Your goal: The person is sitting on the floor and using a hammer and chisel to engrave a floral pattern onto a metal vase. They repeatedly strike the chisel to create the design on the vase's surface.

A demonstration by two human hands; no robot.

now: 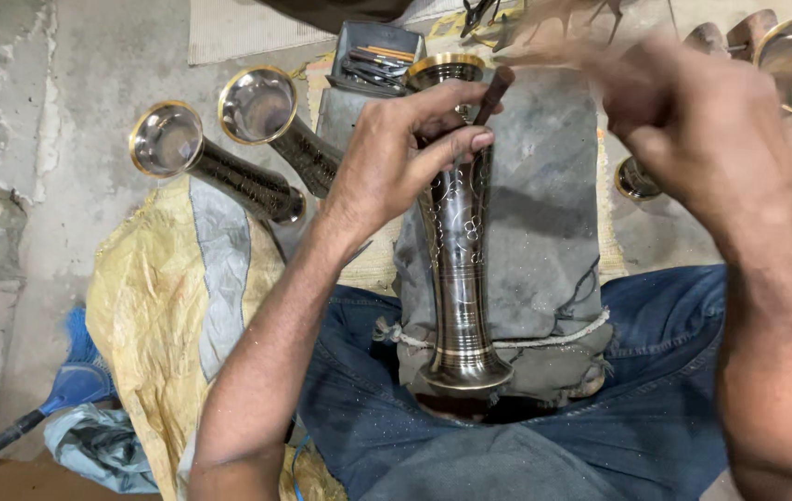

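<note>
From the head camera, the left hand (405, 153) curls around the upper part of a tall engraved metal vase (459, 278) and pinches a thin dark tool (493, 96). The vase lies on a grey cloth (544, 204) across the lap. The right hand (693, 121) is blurred — its grip cannot be told. Two more vases (229, 148) lie far left.

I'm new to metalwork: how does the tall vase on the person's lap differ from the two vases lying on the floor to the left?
The tall dark metal vase on the lap lies along a grey cloth pad, steadied by the left hand; the two dark metal vases on the floor lie untouched on yellow sacking. Its foot faces the camera; theirs show open shiny mouths. All share gold rims and engraved dark bodies.
</note>
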